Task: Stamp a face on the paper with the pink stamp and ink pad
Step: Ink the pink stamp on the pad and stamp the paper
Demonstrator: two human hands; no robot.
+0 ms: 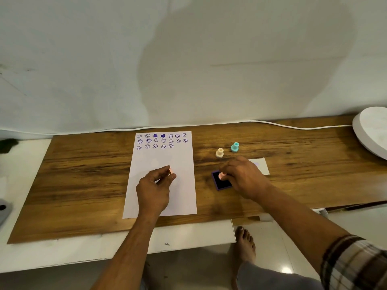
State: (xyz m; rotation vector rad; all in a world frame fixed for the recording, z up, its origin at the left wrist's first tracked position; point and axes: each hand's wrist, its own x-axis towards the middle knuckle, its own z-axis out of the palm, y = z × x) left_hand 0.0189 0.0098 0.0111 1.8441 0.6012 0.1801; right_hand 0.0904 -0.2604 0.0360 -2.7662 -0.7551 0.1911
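A white paper [161, 185] lies on the wooden board [83, 174], with rows of purple stamped faces [162, 141] along its far edge. My left hand [155, 189] hovers over the paper's middle and pinches a small pink piece, maybe the stamp's cap [170, 171], between thumb and fingers. To the right, the dark ink pad [219, 183] sits open on the board. My right hand [243, 176] grips the pink stamp [221, 175] and holds its face down on the pad's far left part.
A cream stamp [219, 153] and a teal stamp [235, 147] stand upright behind the ink pad. A white card [262, 165] lies under my right hand. A round white slab [374, 132] sits at the far right, a white cable [293, 126] runs along the back edge.
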